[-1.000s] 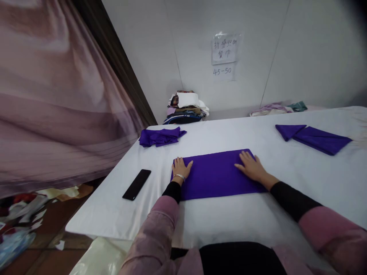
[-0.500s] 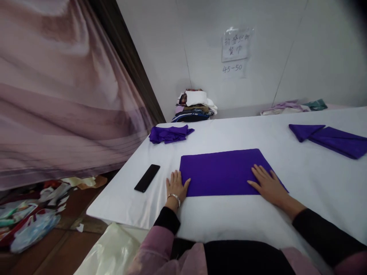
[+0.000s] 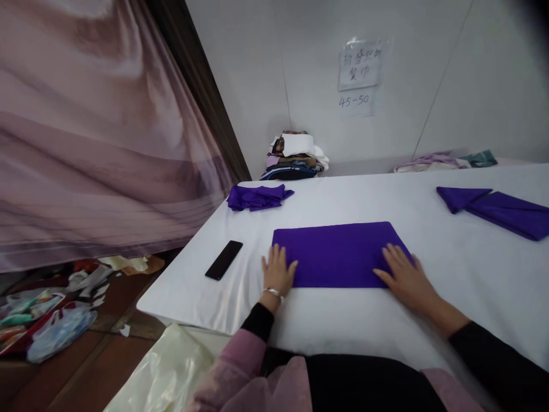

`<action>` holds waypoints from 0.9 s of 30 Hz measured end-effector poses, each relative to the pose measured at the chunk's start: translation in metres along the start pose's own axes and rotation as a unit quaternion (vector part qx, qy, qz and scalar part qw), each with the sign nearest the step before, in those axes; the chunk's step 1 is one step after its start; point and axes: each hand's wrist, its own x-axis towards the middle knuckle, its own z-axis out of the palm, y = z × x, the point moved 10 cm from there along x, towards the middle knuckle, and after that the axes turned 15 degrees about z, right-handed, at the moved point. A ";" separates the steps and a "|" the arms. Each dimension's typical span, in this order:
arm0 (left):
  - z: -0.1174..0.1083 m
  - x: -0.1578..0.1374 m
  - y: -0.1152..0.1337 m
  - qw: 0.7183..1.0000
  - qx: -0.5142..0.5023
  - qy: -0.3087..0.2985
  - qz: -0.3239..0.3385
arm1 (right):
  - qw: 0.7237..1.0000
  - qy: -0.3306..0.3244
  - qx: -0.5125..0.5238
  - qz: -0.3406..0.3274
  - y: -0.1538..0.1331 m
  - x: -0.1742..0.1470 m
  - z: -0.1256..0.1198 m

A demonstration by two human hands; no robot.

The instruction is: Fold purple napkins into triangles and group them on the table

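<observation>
A purple cloth napkin [image 3: 337, 254], folded into a rectangle, lies flat on the white-covered table [image 3: 338, 320] in front of me. My left hand [image 3: 278, 272] rests with spread fingers on its left edge; a silver bracelet circles that wrist. On the right edge lies my right hand [image 3: 403, 274], flat, fingers stretched out, covering the near right corner. Neither hand grips anything. A black phone [image 3: 223, 260] is on the table to the left of my left hand.
A crumpled purple cloth [image 3: 258, 197] lies at the back left, a folded purple cloth [image 3: 497, 209] at the right. Behind the table sits a pile of clothes [image 3: 295, 157]. A pink curtain [image 3: 98, 137] hangs left; plastic bags [image 3: 62, 329] lie on the floor. Handwritten signs [image 3: 359, 71] are on the wall.
My left hand has moved slightly up and inward along the cloth's left edge. My right hand stays flat at the right edge, shifted slightly. The view has turned a little.
</observation>
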 end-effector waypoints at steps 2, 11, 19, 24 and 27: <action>0.007 0.012 0.050 0.995 -0.025 0.004 0.093 | 0.997 -0.017 0.029 -0.068 -0.059 -0.003 0.003; 0.033 0.009 0.035 0.995 -0.048 -0.059 0.064 | 0.989 -0.071 0.067 -0.115 -0.090 -0.006 0.019; 0.023 -0.022 -0.056 0.997 -0.020 -0.029 -0.065 | 0.999 -0.013 -0.005 0.048 0.071 -0.008 0.016; -0.002 -0.019 -0.049 0.999 0.001 0.018 -0.047 | 0.998 0.025 -0.007 0.060 0.072 -0.010 0.001; -0.008 -0.017 -0.049 0.998 -0.008 0.015 -0.053 | 0.999 0.034 0.025 -0.008 0.029 -0.014 -0.011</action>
